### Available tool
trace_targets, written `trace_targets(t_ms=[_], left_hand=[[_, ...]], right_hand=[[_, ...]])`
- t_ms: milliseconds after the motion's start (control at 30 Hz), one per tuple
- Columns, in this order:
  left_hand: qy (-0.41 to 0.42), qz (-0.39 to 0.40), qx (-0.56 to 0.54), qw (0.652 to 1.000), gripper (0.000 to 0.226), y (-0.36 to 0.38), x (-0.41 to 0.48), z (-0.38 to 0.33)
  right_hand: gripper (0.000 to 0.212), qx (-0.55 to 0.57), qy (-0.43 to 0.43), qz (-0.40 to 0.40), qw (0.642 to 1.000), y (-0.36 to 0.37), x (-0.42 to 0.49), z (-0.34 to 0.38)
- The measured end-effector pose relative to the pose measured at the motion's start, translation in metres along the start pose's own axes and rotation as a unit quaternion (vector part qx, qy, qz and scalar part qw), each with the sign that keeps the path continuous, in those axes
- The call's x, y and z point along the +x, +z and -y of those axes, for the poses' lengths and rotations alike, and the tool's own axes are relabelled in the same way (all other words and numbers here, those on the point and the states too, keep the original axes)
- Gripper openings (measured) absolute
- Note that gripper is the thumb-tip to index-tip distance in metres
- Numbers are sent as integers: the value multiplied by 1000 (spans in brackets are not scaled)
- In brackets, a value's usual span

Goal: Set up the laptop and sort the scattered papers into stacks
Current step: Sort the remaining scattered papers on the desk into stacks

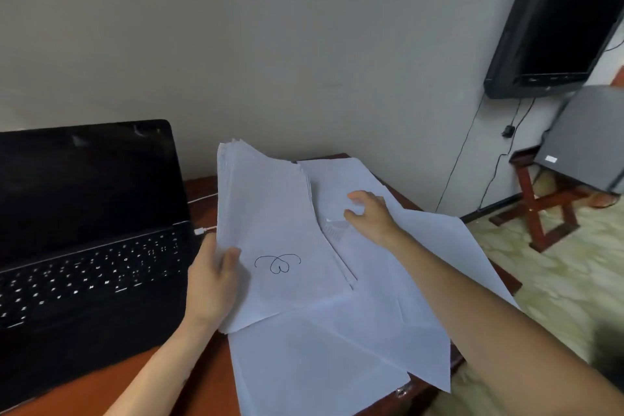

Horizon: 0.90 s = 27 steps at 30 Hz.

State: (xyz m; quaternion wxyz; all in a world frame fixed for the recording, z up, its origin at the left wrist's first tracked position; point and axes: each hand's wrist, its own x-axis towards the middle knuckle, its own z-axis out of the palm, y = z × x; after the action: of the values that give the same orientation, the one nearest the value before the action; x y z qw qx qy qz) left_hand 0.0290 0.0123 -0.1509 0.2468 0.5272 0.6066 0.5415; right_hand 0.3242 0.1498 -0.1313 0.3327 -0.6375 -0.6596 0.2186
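The bench (206,382) carried my open laptop (87,246) on its left side, screen dark. Overlapping loose sheets (388,331) covered the right side, some overhanging the edge. My left hand (212,284) grasped the stack (270,213) by its left edge, thumb on the scribbled top sheet, just beside the laptop. My right hand (369,216) rested on the loose sheets, fingers (358,195) bent; whether they pinched one I could not tell.

A plain pale wall (270,44) fills the far side. A black TV (557,17) hangs high on the right, and thin black wires (454,172) run down from it. Below the TV, a grey box (587,138) sits on a red-brown wooden stand (547,213). The floor (557,280) on the right is pale and patchy. A red-brown table (212,378) is near.
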Motion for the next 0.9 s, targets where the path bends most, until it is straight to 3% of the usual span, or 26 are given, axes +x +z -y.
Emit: trace_targets(t_ms=[100,167,300,467,567,700,800,900], left_hand=[[9,-5,-2,1000,6,1,1,4],[10,-5,-2,1000,7,2,1,4],[-2,-16,-3,1000,6,0,0,6],[-9,-27,7,1000,11,-5,-1,7],[-11,-21,3,1000,11,-6,-2,8],[-28,-12,-25,999,7,-4,-4,5],[-42,2,-50,998,5,-1,-6,3],[-44,20,-63,997,10,2,-9,1]], right_hand=[[70,-144,6,62,988,8,16,-11],[78,-181,14,62,981,17,21,-16],[54,-203,-34,-51,977,36,20,-29],[26,-259,-115,-159,946,41,17,-32],[22,-176,-116,-185,960,39,17,-32],[38,105,-66,-193,973,26,12,-22],[37,309,39,-157,937,15,12,-12],[17,383,80,-153,907,4,25,-6]])
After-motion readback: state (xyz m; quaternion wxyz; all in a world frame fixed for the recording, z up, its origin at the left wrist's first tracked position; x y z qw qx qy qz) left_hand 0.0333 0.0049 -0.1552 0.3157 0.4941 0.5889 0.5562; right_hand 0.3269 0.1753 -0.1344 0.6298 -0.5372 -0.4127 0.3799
